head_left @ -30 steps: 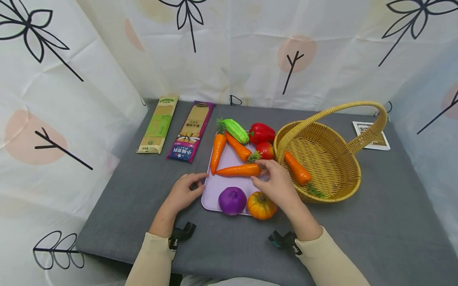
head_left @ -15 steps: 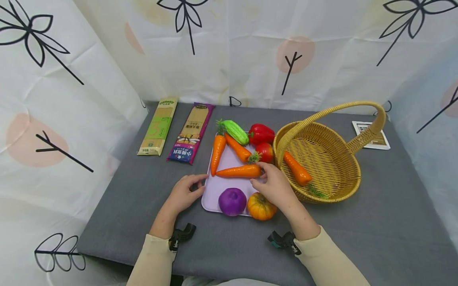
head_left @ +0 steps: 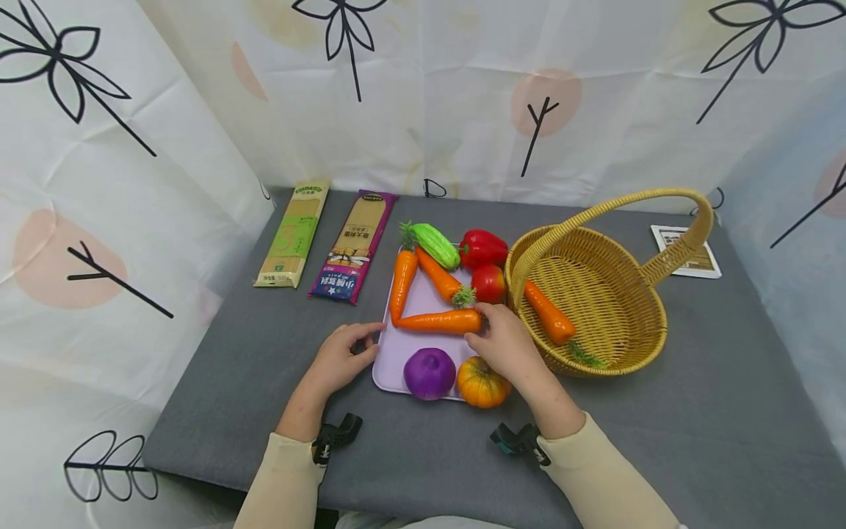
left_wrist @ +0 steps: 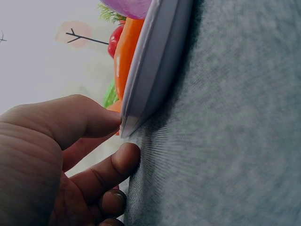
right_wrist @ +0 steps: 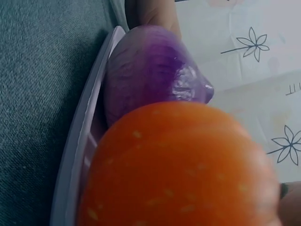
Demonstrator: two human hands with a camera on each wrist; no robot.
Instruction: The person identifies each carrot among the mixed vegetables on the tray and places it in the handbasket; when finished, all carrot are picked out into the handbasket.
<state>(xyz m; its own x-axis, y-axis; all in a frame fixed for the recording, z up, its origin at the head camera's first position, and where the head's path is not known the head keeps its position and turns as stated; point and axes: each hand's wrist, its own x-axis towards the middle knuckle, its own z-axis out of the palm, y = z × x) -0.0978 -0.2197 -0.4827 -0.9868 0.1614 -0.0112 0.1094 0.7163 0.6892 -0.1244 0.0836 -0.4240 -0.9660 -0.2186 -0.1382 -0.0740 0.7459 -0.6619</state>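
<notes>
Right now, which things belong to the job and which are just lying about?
Likely in use: left hand, lilac tray, right hand, carrots, basket, purple vegetable, pumpkin, red pepper, green vegetable, round red item.

Probably just lying about: green pack, purple pack, framed card.

Carrots [head_left: 436, 322] on tray [head_left: 390, 367], basket [head_left: 611, 294] just R, noodle pkts [head_left: 353, 246] back L

**Glossy above, matt below**

Shines like smooth plastic on the carrots [head_left: 439, 322], purple vegetable [head_left: 429, 373] and red pepper [head_left: 484, 247]. Passes for smooth plastic on the tray [head_left: 393, 358]. Shows coarse wicker weave on the basket [head_left: 617, 294]. Looks matt and fibrous on the grey tablecloth [head_left: 416, 463], creased on the printed cloth backdrop [head_left: 456, 110].
</notes>
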